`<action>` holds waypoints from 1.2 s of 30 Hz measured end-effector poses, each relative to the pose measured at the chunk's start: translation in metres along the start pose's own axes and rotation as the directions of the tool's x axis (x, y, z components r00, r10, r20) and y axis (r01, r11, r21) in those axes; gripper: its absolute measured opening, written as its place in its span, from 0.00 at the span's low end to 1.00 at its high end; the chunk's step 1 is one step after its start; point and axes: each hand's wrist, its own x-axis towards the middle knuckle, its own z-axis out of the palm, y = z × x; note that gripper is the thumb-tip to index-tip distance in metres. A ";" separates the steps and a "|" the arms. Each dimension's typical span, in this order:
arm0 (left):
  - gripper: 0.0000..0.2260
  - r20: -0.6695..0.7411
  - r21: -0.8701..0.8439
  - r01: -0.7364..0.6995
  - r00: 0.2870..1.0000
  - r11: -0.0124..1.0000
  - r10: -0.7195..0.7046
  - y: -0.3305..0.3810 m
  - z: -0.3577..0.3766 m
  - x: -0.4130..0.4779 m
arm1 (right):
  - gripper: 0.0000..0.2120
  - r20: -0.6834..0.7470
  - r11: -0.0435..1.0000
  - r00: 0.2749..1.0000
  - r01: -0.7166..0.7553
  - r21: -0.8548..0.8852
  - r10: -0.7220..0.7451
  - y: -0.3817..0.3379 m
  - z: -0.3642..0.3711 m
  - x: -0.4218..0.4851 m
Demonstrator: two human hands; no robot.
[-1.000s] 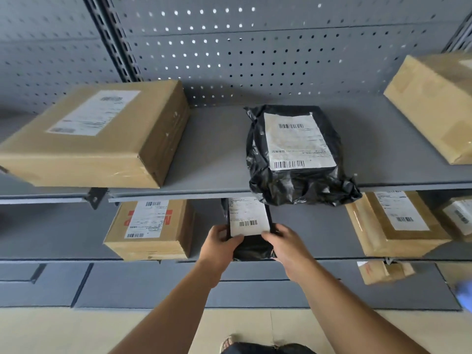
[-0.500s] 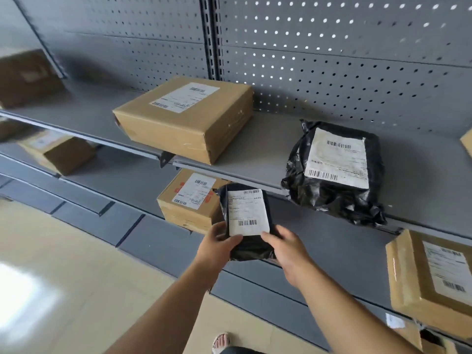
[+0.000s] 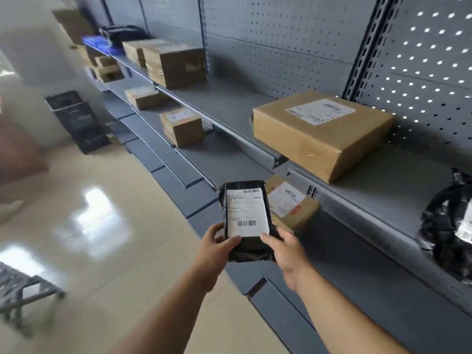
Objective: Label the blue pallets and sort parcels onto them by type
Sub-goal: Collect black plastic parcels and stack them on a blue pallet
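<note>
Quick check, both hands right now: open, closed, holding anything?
Left hand: grips the small black plastic mailer parcel with a white label at its lower left edge.
Right hand: grips the same parcel's lower right edge.

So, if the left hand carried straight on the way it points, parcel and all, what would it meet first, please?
Most likely the small cardboard box on the lower shelf, just beyond the black parcel that the left hand grips. Depth is unclear, so that is a guess.

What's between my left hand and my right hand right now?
A small black plastic mailer parcel with a white barcode label, gripped at its lower end by the left hand and right hand, in the head view.
</note>
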 end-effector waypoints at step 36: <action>0.15 -0.649 -0.132 -0.380 0.731 0.916 0.210 0.275 -0.421 0.222 | 0.08 0.561 0.982 0.823 0.166 -0.093 -0.085 -0.189 0.553 0.283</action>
